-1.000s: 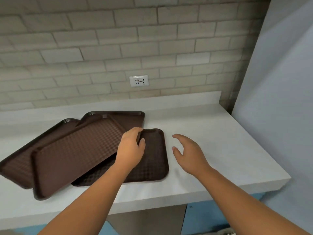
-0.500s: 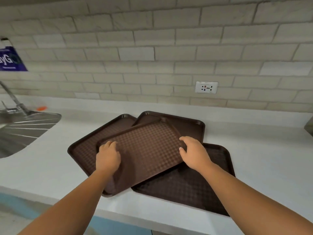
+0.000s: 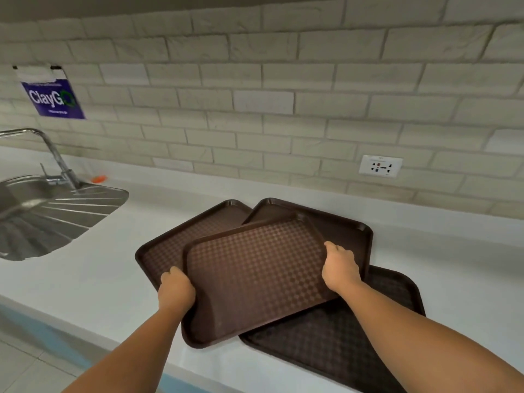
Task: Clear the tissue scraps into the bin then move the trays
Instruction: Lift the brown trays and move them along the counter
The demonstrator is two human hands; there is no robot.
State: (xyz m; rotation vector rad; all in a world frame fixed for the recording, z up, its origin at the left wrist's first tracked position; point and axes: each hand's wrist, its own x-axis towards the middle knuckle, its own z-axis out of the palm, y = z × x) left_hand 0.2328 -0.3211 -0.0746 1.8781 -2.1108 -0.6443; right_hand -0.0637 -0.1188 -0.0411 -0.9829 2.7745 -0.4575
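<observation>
1. Brown trays, four in all, lie in a loose overlapping heap on the white counter, each turned at a different angle
2. Uppermost is the top tray, with a checkered texture; its near corner juts a little past the counter's front edge
3. Under its left side lies the left tray, flat on the counter, with its far corner toward the wall
4. Behind it the back tray shows a far corner and its right rim, the rest covered
5. Darkest of the four, the front tray lies to the right and nearest the counter edge, partly beneath the top tray and under the right forearm
6. Two hands hold the top tray, one on each side
7. At the tray's left rim the left hand grips with its fingers curled round the edge
8. Opposite, the right hand grips the right rim near the far corner, fingers wrapped over the edge and knuckles up
9. One steel sink with a ribbed drainer is set into the counter at the far left, well apart from the trays, with one tap over it
10. One small orange object lies by the wall behind the drainer; what it is cannot be told
11. On the pale brick wall are one white socket above the trays and one blue poster reading "ClayGo" above the sink
</observation>
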